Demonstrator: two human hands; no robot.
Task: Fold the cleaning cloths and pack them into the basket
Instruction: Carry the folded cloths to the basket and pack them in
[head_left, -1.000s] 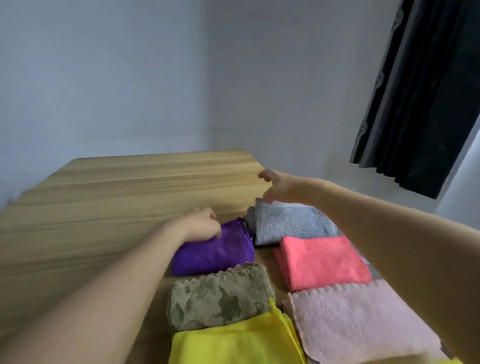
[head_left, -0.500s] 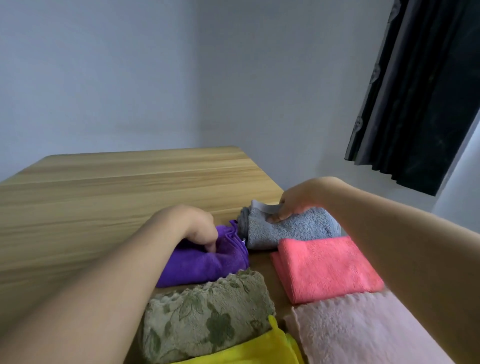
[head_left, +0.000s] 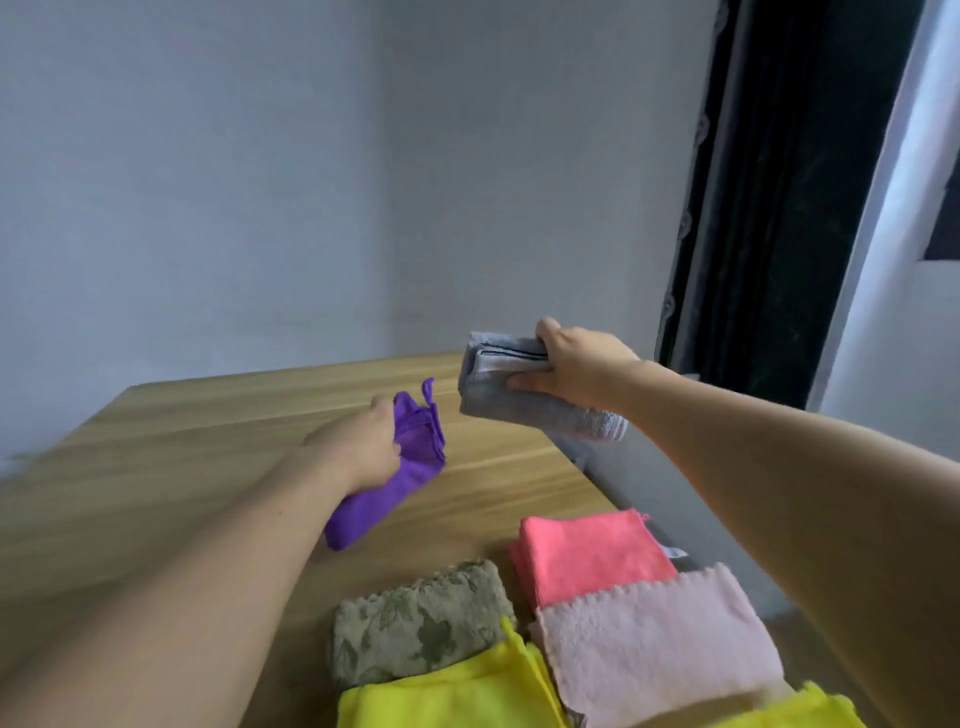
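Cloths (head_left: 592, 553) on wooden table (head_left: 208, 457), grey walls (head_left: 260, 182)

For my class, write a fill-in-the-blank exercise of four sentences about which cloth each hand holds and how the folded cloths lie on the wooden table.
1. The left hand grips the ______ cloth.
2. The right hand holds the folded ______ cloth above the table.
3. The coral cloth lies on the far side of the pale ______ cloth.
4. The green floral cloth is partly overlapped by a ______ cloth.

Missing words: purple; grey; pink; yellow
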